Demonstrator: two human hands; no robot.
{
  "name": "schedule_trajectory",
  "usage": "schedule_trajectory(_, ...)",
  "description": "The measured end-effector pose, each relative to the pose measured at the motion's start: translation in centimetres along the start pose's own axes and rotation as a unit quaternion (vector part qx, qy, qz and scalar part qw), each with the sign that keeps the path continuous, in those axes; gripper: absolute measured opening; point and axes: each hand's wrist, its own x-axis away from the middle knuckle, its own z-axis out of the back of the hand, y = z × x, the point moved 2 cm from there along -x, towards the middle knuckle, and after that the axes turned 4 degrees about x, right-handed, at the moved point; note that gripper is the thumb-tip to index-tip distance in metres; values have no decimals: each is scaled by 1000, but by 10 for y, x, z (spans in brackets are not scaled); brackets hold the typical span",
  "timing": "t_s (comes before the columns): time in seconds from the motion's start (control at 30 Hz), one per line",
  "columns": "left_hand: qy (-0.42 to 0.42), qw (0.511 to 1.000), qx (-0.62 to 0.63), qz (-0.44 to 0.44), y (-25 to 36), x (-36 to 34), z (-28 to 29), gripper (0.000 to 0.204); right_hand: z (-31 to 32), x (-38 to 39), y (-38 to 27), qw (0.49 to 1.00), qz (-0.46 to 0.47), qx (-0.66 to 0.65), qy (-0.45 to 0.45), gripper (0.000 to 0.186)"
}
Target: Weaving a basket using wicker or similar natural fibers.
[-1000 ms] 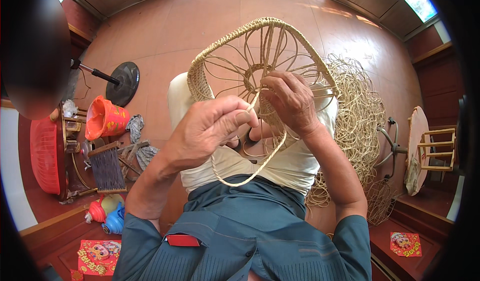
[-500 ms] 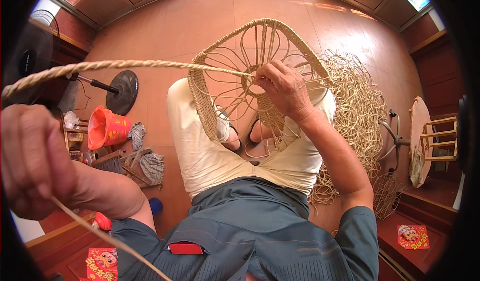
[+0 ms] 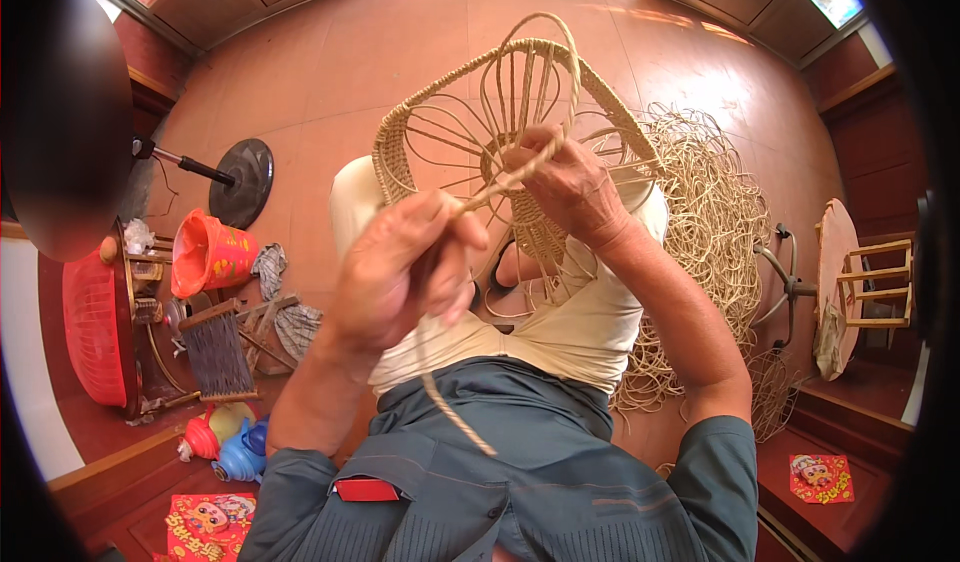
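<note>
My left hand [image 3: 405, 262], slightly blurred, is closed on a twisted straw-coloured rope [image 3: 574, 67] in front of my lap. The rope's tail hangs below that hand over my shirt. Just beyond, my right hand [image 3: 572, 184] pinches the same rope, which rises above it in a tall loop. Behind the hands, between my knees, rests a woven cord frame [image 3: 395, 167] with a rounded braided rim. Thin cord spokes run from the rim to a small central ring, partly hidden by my right hand. A woven section shows below that ring.
A large heap of loose cord [image 3: 705, 222] lies right of my leg. Further right stands a round-topped stool [image 3: 835, 282]. On the left are a fan base [image 3: 245, 184], an orange bucket [image 3: 208, 254], a red basket [image 3: 95, 312] and a dark slatted wooden piece [image 3: 217, 357].
My left hand has swung from the far left in to the middle, close to my right hand. The rope, earlier stretched out leftward, now stands in a loop. My right hand has barely moved.
</note>
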Motion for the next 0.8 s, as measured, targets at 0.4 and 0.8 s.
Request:
schedule_trajectory(0.4, 226, 957, -171, 69, -102, -53, 23, 63, 6, -11, -6, 995, -52, -36, -75, 19)
schedule_trajectory(0.8, 310, 947, -66, 46, -122, -78, 19, 28, 13, -15, -7, 988, -67, -71, -116, 19)
